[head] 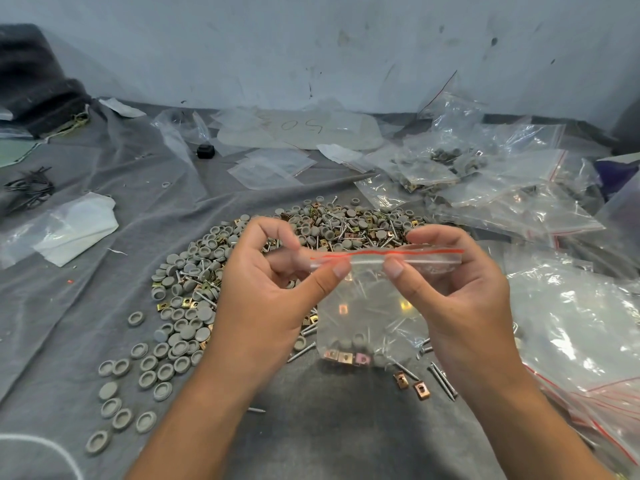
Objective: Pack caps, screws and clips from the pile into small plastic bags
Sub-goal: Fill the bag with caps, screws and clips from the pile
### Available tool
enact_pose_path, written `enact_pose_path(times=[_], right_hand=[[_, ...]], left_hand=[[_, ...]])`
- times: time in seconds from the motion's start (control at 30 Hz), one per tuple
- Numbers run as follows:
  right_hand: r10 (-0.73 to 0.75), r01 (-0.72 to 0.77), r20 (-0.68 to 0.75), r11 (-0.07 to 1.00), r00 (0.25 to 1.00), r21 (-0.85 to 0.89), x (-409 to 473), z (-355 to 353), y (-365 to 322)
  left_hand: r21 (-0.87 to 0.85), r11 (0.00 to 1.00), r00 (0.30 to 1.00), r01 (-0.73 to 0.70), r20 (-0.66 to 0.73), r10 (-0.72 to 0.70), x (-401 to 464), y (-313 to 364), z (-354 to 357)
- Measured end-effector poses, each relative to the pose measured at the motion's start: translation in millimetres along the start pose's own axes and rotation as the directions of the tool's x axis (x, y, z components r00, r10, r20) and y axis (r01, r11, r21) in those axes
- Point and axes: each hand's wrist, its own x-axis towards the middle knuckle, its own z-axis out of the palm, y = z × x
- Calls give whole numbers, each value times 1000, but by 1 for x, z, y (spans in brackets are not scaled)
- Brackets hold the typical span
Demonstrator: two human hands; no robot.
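Note:
A small clear zip bag [367, 317] with a red line along its top hangs between my hands above the grey cloth. Grey caps, screws and copper clips lie in its bottom. My left hand [273, 289] pinches the zip strip at its left part, thumb in front. My right hand [460, 289] pinches the same strip further right. Behind and left of the bag spreads the pile [249, 265] of grey caps, screws and brass clips. A few loose clips [410, 384] and screws [443, 381] lie under the bag.
Filled and empty zip bags [491, 188] are heaped at the back right, and more empty bags [585, 344] lie at the right. Folded plastic [69, 230] sits at the left. A wall rises behind the table, with a dark bundle [31, 81] at the far left.

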Motion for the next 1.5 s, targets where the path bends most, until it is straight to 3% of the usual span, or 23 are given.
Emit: enact_pose_path(times=[0.4,1.5], right_hand=[[-21,21,-44,1000,999,5,2,-5,0],[39,-39,34,999,999,-19,-4,1,-2]], left_hand=[[-113,993,998,28,-44,-33,3,0,2],[-27,999,999,24,42,-23,-5,-1,8]])
